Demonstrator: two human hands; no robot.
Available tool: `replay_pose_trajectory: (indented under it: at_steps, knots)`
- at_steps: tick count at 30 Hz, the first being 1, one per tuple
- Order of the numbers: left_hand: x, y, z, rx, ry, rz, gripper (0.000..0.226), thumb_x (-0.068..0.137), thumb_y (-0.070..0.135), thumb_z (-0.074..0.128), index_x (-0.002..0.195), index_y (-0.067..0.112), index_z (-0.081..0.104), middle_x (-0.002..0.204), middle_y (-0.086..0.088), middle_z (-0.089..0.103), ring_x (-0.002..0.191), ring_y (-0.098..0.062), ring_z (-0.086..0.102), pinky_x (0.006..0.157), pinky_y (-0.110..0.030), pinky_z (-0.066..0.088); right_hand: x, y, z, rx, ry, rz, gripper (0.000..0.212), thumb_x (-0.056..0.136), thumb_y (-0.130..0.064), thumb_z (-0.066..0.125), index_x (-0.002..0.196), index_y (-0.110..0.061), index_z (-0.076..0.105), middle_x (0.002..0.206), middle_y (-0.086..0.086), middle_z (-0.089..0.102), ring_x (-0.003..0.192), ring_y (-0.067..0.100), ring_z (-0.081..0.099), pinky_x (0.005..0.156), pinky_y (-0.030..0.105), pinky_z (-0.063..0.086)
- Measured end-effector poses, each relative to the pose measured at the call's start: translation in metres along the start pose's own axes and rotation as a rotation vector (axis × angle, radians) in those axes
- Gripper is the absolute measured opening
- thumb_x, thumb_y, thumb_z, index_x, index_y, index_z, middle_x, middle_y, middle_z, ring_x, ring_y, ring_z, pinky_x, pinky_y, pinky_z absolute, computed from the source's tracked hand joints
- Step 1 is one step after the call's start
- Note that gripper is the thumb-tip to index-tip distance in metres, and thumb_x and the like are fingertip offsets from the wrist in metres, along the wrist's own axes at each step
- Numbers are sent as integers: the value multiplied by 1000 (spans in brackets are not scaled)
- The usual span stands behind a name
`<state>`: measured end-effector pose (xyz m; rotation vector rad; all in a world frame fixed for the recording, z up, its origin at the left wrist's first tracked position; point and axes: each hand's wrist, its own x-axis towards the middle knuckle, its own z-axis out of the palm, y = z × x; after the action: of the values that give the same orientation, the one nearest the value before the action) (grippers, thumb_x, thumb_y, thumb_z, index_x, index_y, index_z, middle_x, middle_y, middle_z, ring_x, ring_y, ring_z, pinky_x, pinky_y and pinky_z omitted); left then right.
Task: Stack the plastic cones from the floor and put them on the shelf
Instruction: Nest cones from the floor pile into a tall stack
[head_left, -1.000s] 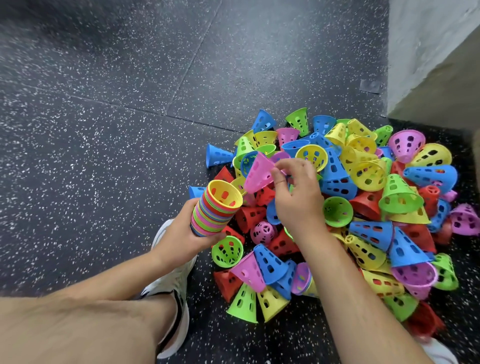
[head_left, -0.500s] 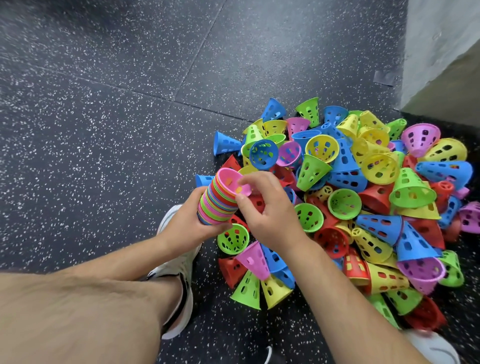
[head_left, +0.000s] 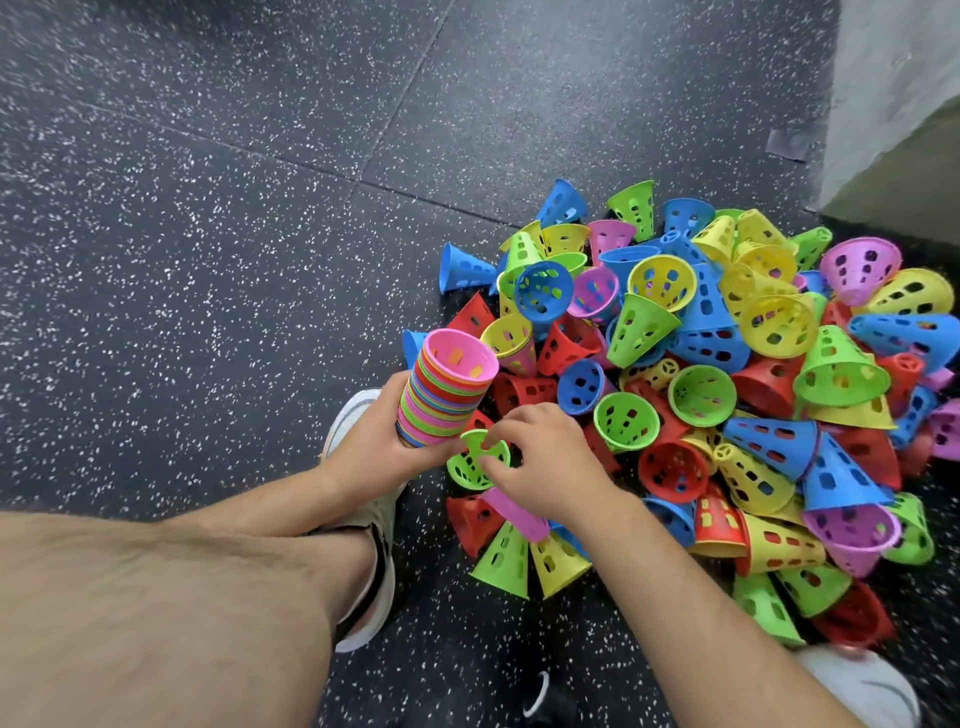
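A big heap of perforated plastic cones in blue, yellow, green, red and pink lies on the dark speckled floor. My left hand grips a tilted stack of nested cones with a pink one on top, at the heap's left edge. Just right of it, my right hand reaches down and pinches the rim of a green cone lying open side up. No shelf is in view.
The speckled rubber floor stretches left and back. A pale wall corner rises at the upper right. My bare leg and white shoe sit at the lower left; another white shoe is at the lower right.
My right hand seated the pink cone on the stack, then dropped down to the green cone below it. The left hand kept holding the stack.
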<state>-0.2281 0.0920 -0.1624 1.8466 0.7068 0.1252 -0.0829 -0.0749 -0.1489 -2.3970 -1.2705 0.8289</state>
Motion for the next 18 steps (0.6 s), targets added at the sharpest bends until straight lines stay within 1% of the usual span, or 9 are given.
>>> replay_pose_trajectory:
  at_steps: [2, 4, 5, 8, 10, 11, 14, 16, 18]
  knots:
    - [-4, -7, 1, -7, -10, -6, 64, 74, 13, 92, 125, 10, 54, 101, 12, 72, 92, 6, 67, 79, -8, 47, -1, -4, 7, -106, -29, 27, 53, 81, -69, 61, 118, -31, 65, 121, -6, 56, 121, 19, 42, 109, 38, 29]
    - [-6, -10, 0, -21, -48, -11, 66, 74, 19, 92, 127, 16, 53, 106, 14, 72, 97, -1, 68, 84, -14, 50, -1, -10, 13, -202, -10, 30, 68, 74, -76, 63, 121, -26, 62, 118, -4, 56, 117, 21, 46, 105, 38, 32]
    - [-6, -11, 0, -22, -65, -11, 67, 74, 22, 92, 127, 18, 52, 110, 13, 71, 100, -4, 69, 86, -19, 52, -1, -13, 17, -233, 6, 30, 72, 73, -77, 64, 121, -23, 60, 117, -3, 56, 114, 22, 48, 103, 38, 34]
    - [-3, -16, -1, -10, -87, 10, 71, 75, 28, 93, 131, 18, 51, 117, 3, 71, 108, -16, 70, 94, -36, 56, -1, -22, 25, -240, 37, 36, 65, 75, -69, 67, 117, -20, 56, 110, -1, 57, 107, 24, 52, 96, 39, 39]
    - [-2, -18, -1, 3, -86, 22, 73, 74, 30, 93, 132, 18, 51, 119, 1, 71, 110, -19, 69, 96, -40, 56, -1, -25, 26, -162, 65, 39, 59, 76, -60, 68, 118, -20, 53, 109, -1, 58, 105, 25, 54, 95, 40, 40]
    - [-2, -19, -2, -1, -82, 19, 72, 74, 29, 93, 132, 18, 51, 119, 1, 71, 110, -20, 70, 96, -41, 56, -2, -24, 26, -95, 80, 49, 60, 76, -57, 67, 121, -20, 52, 112, -1, 58, 107, 25, 53, 96, 40, 40]
    - [-2, -21, -2, -20, -61, 6, 69, 75, 25, 94, 129, 19, 52, 116, 2, 73, 107, -17, 71, 93, -38, 57, -3, -15, 17, 60, 107, 69, 65, 79, -50, 65, 131, -15, 49, 123, 1, 55, 117, 26, 48, 104, 40, 36]
    - [-4, -20, -1, -38, -43, 1, 67, 74, 24, 93, 127, 21, 52, 114, 5, 73, 103, -11, 71, 88, -30, 56, -3, -6, 6, 128, 144, 56, 64, 82, -46, 64, 134, -13, 49, 129, 2, 54, 123, 24, 47, 108, 40, 35]
    - [-8, -19, -1, -45, -36, 9, 67, 73, 25, 92, 126, 23, 51, 112, 12, 71, 101, -4, 68, 87, -22, 52, -2, 1, -7, 206, 214, 42, 62, 86, -43, 61, 141, -16, 48, 136, -1, 52, 128, 18, 44, 112, 40, 35]
